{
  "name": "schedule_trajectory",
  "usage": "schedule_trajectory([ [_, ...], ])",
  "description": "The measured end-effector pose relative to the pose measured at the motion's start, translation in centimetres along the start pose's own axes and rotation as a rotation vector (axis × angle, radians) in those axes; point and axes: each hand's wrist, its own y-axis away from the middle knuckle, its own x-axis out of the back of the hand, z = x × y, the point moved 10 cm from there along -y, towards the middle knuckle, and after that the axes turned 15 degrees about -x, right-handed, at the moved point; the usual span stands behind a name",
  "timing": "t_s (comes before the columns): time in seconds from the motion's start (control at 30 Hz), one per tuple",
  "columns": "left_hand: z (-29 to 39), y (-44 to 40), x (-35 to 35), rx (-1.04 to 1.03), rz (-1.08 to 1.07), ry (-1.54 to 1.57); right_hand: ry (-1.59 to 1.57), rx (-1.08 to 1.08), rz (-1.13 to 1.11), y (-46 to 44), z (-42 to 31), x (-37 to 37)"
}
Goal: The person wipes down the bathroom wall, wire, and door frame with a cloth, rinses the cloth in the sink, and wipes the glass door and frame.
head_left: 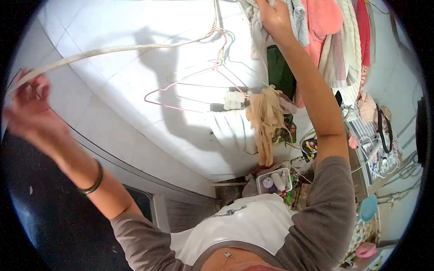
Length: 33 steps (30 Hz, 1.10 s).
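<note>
My right hand (275, 21) is raised at the top of the view, closed on a light grey garment (257, 31). Some of its fingertips are cut off by the frame edge. My left hand (31, 106) is up at the far left, blurred, with loosely curled fingers apart beside a long whitish line (108, 50). Whether it touches the line I cannot tell. A pink wire hanger (174, 107) hangs from the line between my hands. Near it hang tan stockings or gloves (262, 122) and a small white cloth (234, 100).
Pink (322, 20), cream (349, 54) and red clothes (363, 31) hang at the upper right. Below stands a white basket (275, 181) with bottles. A cluttered rack (373, 144) and a blue basin (368, 208) are at the right. A dark doorway (58, 203) lies left.
</note>
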Motion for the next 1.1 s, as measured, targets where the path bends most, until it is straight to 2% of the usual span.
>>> schedule_trajectory([
  [0.07,-1.9,4.7,-4.8,0.218,-0.011,0.091,0.064,-0.086,0.064,-1.0,2.7,-1.0],
  [0.17,-1.4,10.5,-13.1,0.350,-0.244,0.096,0.209,-0.130,-0.215,-1.3,3.8,-6.3],
  [0.23,-0.8,13.4,-17.9,0.486,-0.293,0.195,0.361,-0.183,-0.258,-0.2,2.7,-9.3],
  [0.3,-0.8,15.1,-20.8,0.600,-0.277,0.297,0.318,-0.305,-0.315,-0.6,3.7,-10.6],
  [0.33,-0.8,15.9,-21.6,0.664,-0.262,0.345,0.200,-0.405,-0.351,-1.8,5.5,-11.3],
  [0.37,-0.2,15.9,-22.0,0.590,-0.248,0.334,0.080,-0.506,-0.384,-2.8,7.5,-12.1],
  [0.47,1.0,15.6,-21.9,0.604,-0.244,0.304,0.044,-0.226,-0.350,-4.8,6.9,-13.3],
  [0.57,0.7,15.8,-21.4,0.604,-0.211,0.270,0.273,-0.168,-0.154,-5.8,6.6,-13.0],
  [0.67,-0.4,16.4,-20.2,0.653,-0.179,0.310,0.161,0.028,0.182,-3.5,1.3,-8.4],
  [0.7,-0.8,16.4,-20.0,0.674,-0.189,0.321,0.026,0.096,0.050,-3.6,-0.1,-8.5],
  [0.8,-1.6,16.2,-20.2,0.668,-0.255,0.342,0.152,0.038,0.004,-4.2,-0.1,-7.3],
  [0.9,-1.9,16.3,-20.2,0.693,-0.252,0.386,0.314,0.001,0.224,0.5,0.4,-5.0],
  [0.97,-1.6,16.1,-20.2,0.698,-0.238,0.361,0.454,0.176,0.358,3.7,1.3,-5.2],
  [1.07,-1.2,15.6,-20.0,0.686,-0.244,0.337,0.524,0.580,0.365,9.0,-2.5,-7.3],
  [1.1,-1.1,15.5,-20.2,0.678,-0.248,0.337,0.683,0.642,0.347,9.3,-2.7,-8.8],
])
